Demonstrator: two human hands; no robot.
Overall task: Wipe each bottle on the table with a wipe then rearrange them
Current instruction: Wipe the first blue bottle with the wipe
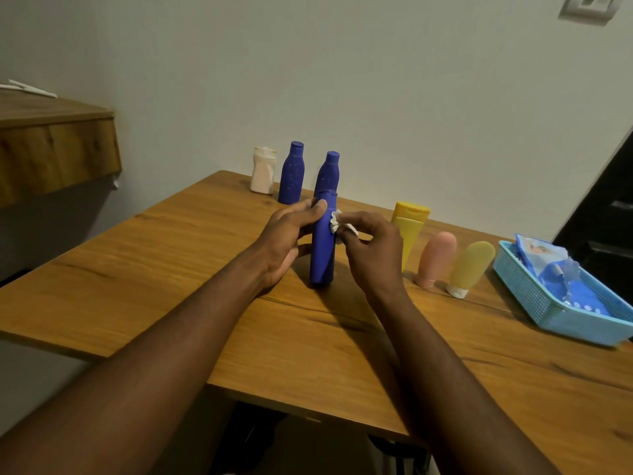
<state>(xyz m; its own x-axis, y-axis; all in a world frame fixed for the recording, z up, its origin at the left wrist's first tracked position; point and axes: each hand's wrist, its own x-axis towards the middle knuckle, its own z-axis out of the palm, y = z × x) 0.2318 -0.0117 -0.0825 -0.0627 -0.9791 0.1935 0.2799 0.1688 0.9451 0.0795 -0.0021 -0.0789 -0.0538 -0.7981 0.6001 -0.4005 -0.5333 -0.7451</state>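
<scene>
Your left hand (pixel 286 240) steadies a blue bottle (pixel 323 250) standing upright near the middle of the wooden counter (pixel 171 255); its grip is curled around the bottle's left side, with the thumb pressed high near the shoulder. Your right hand (pixel 371 253) pinches a crumpled white wipe (pixel 337 225) between fingertips and holds it against the bottle's upper right side, so that grip is clenched on the wipe.

Behind the held bottle, toward the wall, two more blue bottles stand upright: the rear bottle (pixel 328 174) directly behind it and the left bottle (pixel 292 173) just beside that one. A white bottle (pixel 263 170) stands at the far left of this row, near the counter's back corner.

To the right of your right hand, three containers stand cap-down in a line running toward the counter's near edge: a yellow tube (pixel 409 228), a pink tube (pixel 436 258) and a pale yellow tube (pixel 469 267) with a white cap. They stand close together but apart.

At the right edge a light blue basket (pixel 524 289) rests on the counter, holding an opened blue wipes pack (pixel 551 265). A wooden shelf (pixel 51 145) juts from the wall at upper left.
</scene>
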